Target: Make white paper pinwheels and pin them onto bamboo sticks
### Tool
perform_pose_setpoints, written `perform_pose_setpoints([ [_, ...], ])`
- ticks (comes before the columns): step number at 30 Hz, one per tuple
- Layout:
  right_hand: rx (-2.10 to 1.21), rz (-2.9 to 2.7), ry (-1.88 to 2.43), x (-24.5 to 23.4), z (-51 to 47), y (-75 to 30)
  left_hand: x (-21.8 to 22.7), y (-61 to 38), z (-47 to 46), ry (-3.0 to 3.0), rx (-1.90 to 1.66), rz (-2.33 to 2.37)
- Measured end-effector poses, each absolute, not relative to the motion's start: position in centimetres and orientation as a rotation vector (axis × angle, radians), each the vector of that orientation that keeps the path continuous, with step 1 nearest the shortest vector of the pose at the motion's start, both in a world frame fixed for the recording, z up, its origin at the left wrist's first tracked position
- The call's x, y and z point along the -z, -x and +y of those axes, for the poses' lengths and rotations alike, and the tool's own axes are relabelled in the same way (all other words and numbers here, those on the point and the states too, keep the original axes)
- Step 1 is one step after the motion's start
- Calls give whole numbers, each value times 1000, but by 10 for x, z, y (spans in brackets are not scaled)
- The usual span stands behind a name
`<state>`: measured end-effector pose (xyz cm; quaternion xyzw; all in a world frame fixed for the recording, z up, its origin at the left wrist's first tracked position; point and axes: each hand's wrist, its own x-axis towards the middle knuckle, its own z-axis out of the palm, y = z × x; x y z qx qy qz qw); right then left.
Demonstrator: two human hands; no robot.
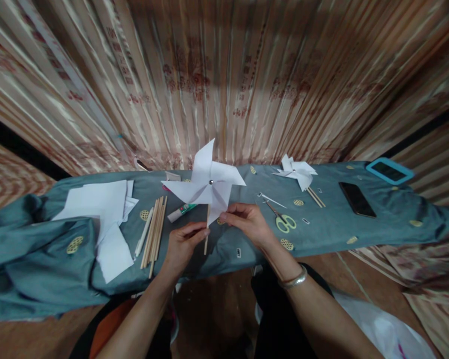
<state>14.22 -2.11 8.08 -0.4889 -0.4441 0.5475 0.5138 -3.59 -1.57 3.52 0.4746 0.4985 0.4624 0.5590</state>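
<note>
A white paper pinwheel (202, 187) with a shiny pin head at its centre is held upright over the middle of the table. My left hand (183, 245) pinches its thin wooden stick (206, 244) below the blades. At the lower blade's right edge, my right hand (249, 222) has thumb and fingers closed on the paper. A glue stick (182, 212) lies behind my left hand, partly covered by the pinwheel. Right of my right hand are scissors (285, 223) with light green handles.
White paper sheets (101, 199) and a bundle of wooden sticks (155, 232) lie at left on the green cloth (217, 259). A second pinwheel (301, 172), a black phone (357, 199) and a blue-framed device (389, 171) lie at right. A curtain (217, 89) hangs behind.
</note>
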Motion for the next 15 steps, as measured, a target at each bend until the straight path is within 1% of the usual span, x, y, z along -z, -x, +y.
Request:
perform_pose_setpoints([
  [15, -1308, -1059, 1171, -89, -23, -147, -35, 37, -15, -1101, -1091, 1193],
])
